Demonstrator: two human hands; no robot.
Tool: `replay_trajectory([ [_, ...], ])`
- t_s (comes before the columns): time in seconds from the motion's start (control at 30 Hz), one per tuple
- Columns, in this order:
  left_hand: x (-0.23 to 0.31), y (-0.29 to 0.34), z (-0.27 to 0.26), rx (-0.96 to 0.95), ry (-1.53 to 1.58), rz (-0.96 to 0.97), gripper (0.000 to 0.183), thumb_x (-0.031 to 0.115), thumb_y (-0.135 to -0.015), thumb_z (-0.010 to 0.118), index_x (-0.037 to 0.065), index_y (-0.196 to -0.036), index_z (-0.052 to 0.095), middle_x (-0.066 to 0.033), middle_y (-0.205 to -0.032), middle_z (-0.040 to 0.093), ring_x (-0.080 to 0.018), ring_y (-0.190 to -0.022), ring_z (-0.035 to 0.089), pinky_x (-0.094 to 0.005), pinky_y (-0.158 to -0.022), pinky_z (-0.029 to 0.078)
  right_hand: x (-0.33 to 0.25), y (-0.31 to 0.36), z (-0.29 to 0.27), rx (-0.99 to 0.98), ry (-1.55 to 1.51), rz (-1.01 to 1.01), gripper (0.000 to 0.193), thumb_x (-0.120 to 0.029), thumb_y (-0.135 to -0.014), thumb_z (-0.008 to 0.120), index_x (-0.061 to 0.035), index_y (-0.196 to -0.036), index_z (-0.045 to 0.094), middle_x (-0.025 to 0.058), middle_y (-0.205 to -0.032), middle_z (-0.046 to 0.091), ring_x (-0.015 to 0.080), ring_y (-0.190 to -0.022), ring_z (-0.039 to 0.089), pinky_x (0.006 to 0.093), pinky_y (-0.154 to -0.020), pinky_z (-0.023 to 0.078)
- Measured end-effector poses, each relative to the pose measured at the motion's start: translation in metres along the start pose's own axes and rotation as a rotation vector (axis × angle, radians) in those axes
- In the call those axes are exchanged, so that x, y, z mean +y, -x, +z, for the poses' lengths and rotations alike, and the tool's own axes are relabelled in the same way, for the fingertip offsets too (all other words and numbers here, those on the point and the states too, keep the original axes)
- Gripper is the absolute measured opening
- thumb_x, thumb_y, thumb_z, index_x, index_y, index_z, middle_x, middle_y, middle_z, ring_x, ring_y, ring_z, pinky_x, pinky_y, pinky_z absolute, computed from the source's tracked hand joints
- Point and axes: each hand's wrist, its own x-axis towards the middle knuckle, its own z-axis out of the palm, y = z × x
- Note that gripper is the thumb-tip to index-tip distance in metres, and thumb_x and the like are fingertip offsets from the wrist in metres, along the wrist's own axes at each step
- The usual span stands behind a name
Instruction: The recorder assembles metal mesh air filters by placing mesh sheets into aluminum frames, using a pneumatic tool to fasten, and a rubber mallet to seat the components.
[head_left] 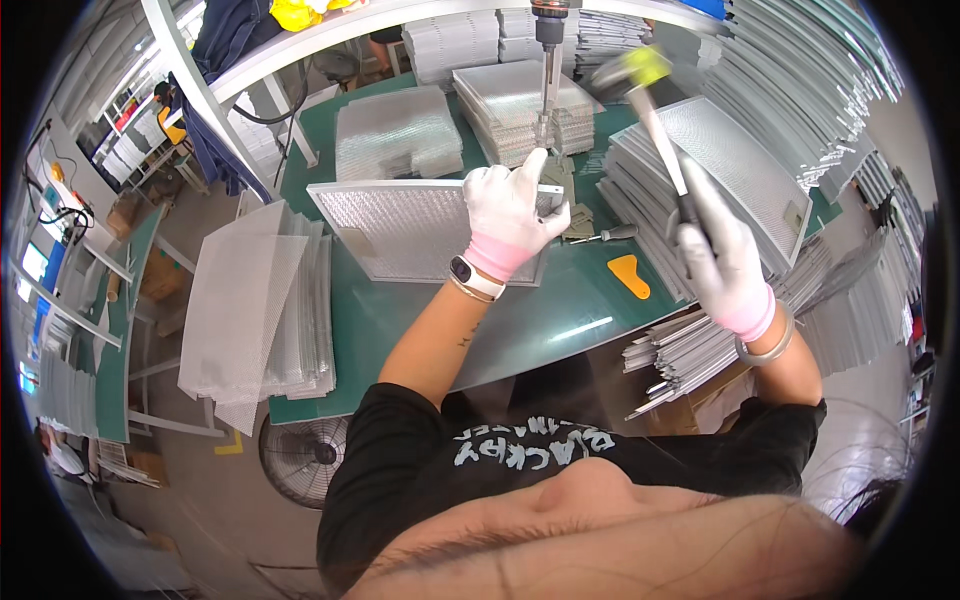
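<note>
My left hand (507, 212), in a white glove with a pink cuff, grips the top edge of a metal-framed mesh panel (395, 225) near its right corner. The panel stands tilted on its edge on the green table. A mallet (656, 140) is raised in my gloved right hand (728, 262), fingers wrapped round its dark grip; its yellow-green head is blurred by motion, up and right of the panel. Close by on the table lie a screwdriver (607, 235) and an orange-yellow scraper-shaped piece (628, 277). Small flat pieces (577, 222) sit partly hidden behind my left hand.
Mesh sheets (250, 310) are stacked at the left table edge, more sheets (395, 130) and a thick stack (525, 100) at the back. Framed panels (720, 170) pile up at right. A power driver (549, 30) hangs above. A fan (305, 455) stands below at left.
</note>
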Motion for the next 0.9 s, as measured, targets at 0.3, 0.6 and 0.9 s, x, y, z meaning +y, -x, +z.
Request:
replay_trajectory([
  [0.3, 0.0, 0.0, -0.001, 0.025, 0.022, 0.017, 0.062, 0.032, -0.061, 0.079, 0.009, -0.115, 0.06, -0.0039, -0.074, 0.054, -0.0238, -0.072, 0.052, -0.041, -0.078, 0.039, 0.044, 0.017, 0.027, -0.389, 0.182, 0.218, 0.058, -0.003, -0.087, 0.053, -0.0061, -0.144, 0.041, 0.0275, -0.118, 0.06, 0.0414, -0.104, 0.061, 0.0419, -0.091, 0.049],
  [0.6, 0.013, 0.009, -0.024, -0.1, 0.088, 0.11, 0.025, 0.031, -0.065, 0.075, 0.014, -0.071, 0.058, -0.0023, -0.065, 0.051, -0.0237, -0.065, 0.048, -0.0407, -0.07, 0.035, 0.151, 0.048, 0.14, -0.563, 0.41, 0.285, 0.052, -0.017, -0.087, 0.056, -0.0199, -0.139, 0.049, 0.0222, -0.113, 0.056, 0.0402, -0.108, 0.056, 0.0459, -0.091, 0.048],
  [0.9, -0.037, 0.016, -0.107, 0.346, 0.715, -0.011, 0.034, 0.04, -0.083, 0.059, 0.011, -0.067, 0.052, -0.0026, -0.071, 0.05, -0.0229, -0.066, 0.046, -0.0399, -0.067, 0.04, 0.136, -0.039, 0.132, 0.109, 0.005, -0.085, 0.047, -0.019, -0.087, 0.064, -0.003, -0.129, 0.053, 0.0238, -0.123, 0.053, 0.037, -0.117, 0.051, 0.0422, -0.101, 0.041],
])
